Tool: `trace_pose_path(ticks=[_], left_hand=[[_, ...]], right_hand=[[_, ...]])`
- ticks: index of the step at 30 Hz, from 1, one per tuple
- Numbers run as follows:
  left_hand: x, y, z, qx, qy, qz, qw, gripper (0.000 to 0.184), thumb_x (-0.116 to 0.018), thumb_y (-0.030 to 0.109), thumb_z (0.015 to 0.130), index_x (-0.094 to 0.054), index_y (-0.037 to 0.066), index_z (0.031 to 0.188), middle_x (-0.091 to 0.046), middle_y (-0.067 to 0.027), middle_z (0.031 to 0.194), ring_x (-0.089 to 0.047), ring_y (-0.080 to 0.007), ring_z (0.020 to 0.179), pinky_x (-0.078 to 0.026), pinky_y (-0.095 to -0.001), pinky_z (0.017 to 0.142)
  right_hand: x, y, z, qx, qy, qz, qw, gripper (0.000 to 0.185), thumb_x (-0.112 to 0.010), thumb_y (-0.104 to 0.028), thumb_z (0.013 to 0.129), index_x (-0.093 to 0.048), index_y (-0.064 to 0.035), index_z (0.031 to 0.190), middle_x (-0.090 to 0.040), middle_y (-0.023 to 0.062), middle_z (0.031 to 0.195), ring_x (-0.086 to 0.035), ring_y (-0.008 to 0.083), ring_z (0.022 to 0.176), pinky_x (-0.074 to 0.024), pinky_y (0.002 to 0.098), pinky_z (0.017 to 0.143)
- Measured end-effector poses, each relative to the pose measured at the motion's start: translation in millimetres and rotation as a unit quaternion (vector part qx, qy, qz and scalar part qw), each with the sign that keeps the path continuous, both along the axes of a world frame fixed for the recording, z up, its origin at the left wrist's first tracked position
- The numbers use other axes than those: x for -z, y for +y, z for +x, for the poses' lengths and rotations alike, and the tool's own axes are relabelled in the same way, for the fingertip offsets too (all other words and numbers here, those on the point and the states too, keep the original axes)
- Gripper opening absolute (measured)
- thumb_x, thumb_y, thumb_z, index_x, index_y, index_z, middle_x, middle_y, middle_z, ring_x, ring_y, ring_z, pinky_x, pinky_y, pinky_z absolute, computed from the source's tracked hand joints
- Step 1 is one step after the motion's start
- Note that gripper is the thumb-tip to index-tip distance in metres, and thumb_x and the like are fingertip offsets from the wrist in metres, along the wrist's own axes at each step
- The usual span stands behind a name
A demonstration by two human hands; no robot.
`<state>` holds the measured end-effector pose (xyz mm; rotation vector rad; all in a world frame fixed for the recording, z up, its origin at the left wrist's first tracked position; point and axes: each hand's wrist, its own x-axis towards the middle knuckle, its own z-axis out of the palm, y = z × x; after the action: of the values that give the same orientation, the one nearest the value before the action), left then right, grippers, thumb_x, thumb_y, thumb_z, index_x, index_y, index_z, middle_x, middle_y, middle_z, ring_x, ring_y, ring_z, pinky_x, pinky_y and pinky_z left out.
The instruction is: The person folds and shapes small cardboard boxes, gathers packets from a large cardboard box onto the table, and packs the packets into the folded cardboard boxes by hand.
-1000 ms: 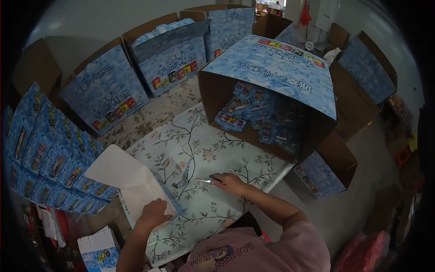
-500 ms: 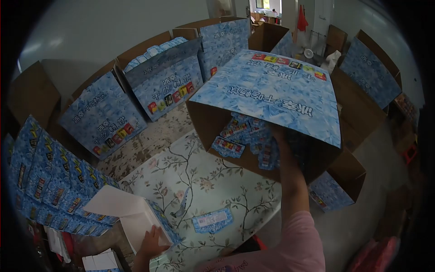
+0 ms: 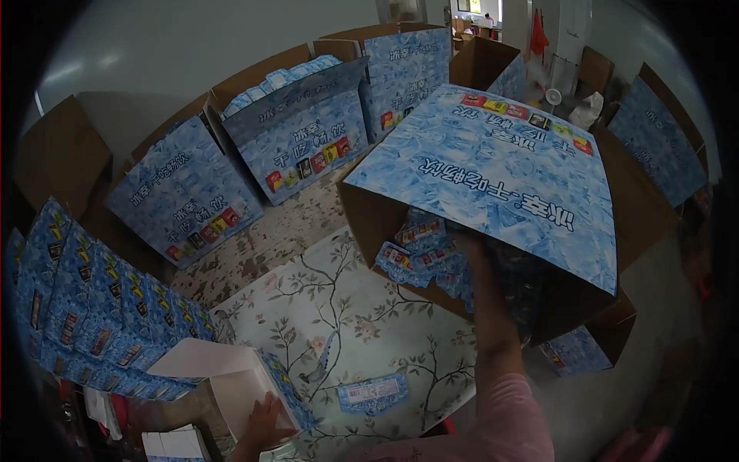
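A small open box (image 3: 232,391), white inside and blue ice-patterned outside, stands at the front left of the table. My left hand (image 3: 267,422) rests on its white inside, fingers stretched out and apart. My right hand (image 3: 476,245) reaches into a large blue-printed carton (image 3: 493,165) lying on its side, mouth toward me; shade and packets hide its fingers. Around it in the carton are many blue packets (image 3: 408,264). One blue packet with a barcode label (image 3: 373,394) lies flat on the flowered tabletop (image 3: 323,308).
Stacked blue printed boxes (image 3: 100,300) stand at the left. Along the wall are large printed cartons (image 3: 181,192), one of them (image 3: 300,127) filled with packets. Another carton (image 3: 581,350) sits below the table's right side. A person (image 3: 487,21) is far back through the doorway.
The view has shifted, so the cartons appear farther right and the small box lower. My right hand stays inside the large carton, my left hand at the small box.
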<state>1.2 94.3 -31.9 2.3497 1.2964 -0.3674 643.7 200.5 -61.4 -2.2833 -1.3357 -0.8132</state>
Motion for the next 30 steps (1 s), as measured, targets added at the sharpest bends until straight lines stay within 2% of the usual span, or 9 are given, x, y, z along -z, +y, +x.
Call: trace_pose_path(ticks=[1,2,6,12,14,18,24,26,30], left_hand=[[-1.0,-0.6,0.8,-0.008,-0.002,-0.003,1.000,0.099,-0.069,0.060,0.063,-0.031,0.004,0.135,-0.022,-0.0315,0.139,-0.028,-0.0610,0.117,-0.033,-0.0576,0.094],[-1.2,-2.3,0.1,-0.013,-0.001,-0.013,1.000,0.099,-0.069,0.060,0.063,-0.031,0.004,0.135,-0.022,-0.0315,0.139,-0.028,-0.0610,0.117,-0.033,-0.0576,0.094],[-7.2,2.8,-0.1,-0.008,0.006,0.003,1.000,0.101,-0.072,0.058,0.059,-0.031,0.005,0.136,-0.024,-0.0263,0.141,-0.030,-0.0517,0.122,-0.033,-0.0533,0.097],[-77.1,-19.4,37.8,-0.188,-0.101,0.144,0.966,0.041,-0.068,0.023,0.075,-0.057,0.002,0.109,-0.058,-0.0193,0.111,-0.057,-0.0331,0.101,-0.045,-0.0411,0.085],[-94.8,-44.4,87.7,-0.252,-0.392,0.166,0.869,0.020,-0.065,0.008,0.076,-0.062,0.000,0.094,-0.064,-0.0150,0.092,-0.061,-0.0328,0.087,-0.048,-0.0380,0.079],[-54.0,-71.3,144.6,0.037,-0.344,0.114,0.931,0.043,-0.070,0.017,0.074,-0.055,0.002,0.112,-0.053,-0.0154,0.120,-0.054,-0.0334,0.105,-0.045,-0.0375,0.087],[7.2,-51.8,166.3,0.100,-0.191,0.077,0.973,0.078,-0.074,0.033,0.070,-0.037,0.008,0.133,-0.023,-0.0154,0.145,-0.017,-0.0375,0.134,-0.026,-0.0572,0.101],[-4.2,-54.8,164.5,0.170,-0.122,0.022,0.978,0.084,-0.073,0.039,0.069,-0.032,0.012,0.137,-0.016,-0.0146,0.147,-0.008,-0.0360,0.137,-0.023,-0.0621,0.100],[-6.5,-59.4,145.4,0.197,-0.099,0.028,0.975,0.079,-0.072,0.037,0.070,-0.035,0.012,0.135,-0.024,-0.0145,0.145,-0.016,-0.0375,0.134,-0.025,-0.0605,0.099]], right_hand=[[22.7,15.0,-0.5,-0.081,0.347,-0.032,0.934,0.046,-0.072,-0.027,0.073,-0.058,-0.0019,0.109,-0.061,0.0129,0.105,-0.057,0.0246,0.096,-0.0464,0.0377,0.082],[29.6,15.4,-9.9,-0.144,0.650,-0.064,0.743,0.045,-0.072,-0.025,0.073,-0.059,-0.0023,0.109,-0.062,0.0130,0.102,-0.059,0.0238,0.091,-0.0476,0.0365,0.078],[28.6,-27.0,-103.4,-0.249,0.605,-0.095,0.750,0.043,-0.072,-0.020,0.073,-0.058,0.0008,0.109,-0.062,0.0116,0.099,-0.060,0.0193,0.086,-0.0495,0.0346,0.071],[16.3,-60.8,-171.3,-0.364,0.537,-0.269,0.712,0.053,-0.072,-0.025,0.075,-0.052,0.0016,0.117,-0.059,0.0164,0.108,-0.057,0.0248,0.101,-0.0463,0.0361,0.081],[8.8,-65.7,-192.0,-0.465,0.513,-0.299,0.656,0.055,-0.071,-0.029,0.076,-0.051,0.0009,0.118,-0.058,0.0186,0.109,-0.057,0.0269,0.100,-0.0464,0.0369,0.081],[-30.3,-91.2,-211.9,-0.481,0.403,-0.174,0.759,0.054,-0.070,-0.032,0.077,-0.053,0.0018,0.116,-0.058,0.0192,0.109,-0.057,0.0305,0.100,-0.0459,0.0383,0.082],[-34.4,-174.1,-230.0,-0.242,0.130,-0.251,0.928,0.046,-0.070,-0.030,0.074,-0.056,-0.0002,0.106,-0.058,0.0188,0.107,-0.058,0.0295,0.099,-0.0463,0.0371,0.080],[-11.2,-179.9,-240.8,-0.273,0.038,-0.085,0.957,0.041,-0.072,-0.026,0.071,-0.057,-0.0004,0.100,-0.060,0.0182,0.101,-0.061,0.0275,0.092,-0.0479,0.0370,0.075],[-15.9,-158.9,-227.2,-0.304,0.339,-0.150,0.878,0.033,-0.070,-0.018,0.074,-0.056,-0.0011,0.098,-0.063,0.0171,0.090,-0.063,0.0283,0.083,-0.0495,0.0365,0.069]])
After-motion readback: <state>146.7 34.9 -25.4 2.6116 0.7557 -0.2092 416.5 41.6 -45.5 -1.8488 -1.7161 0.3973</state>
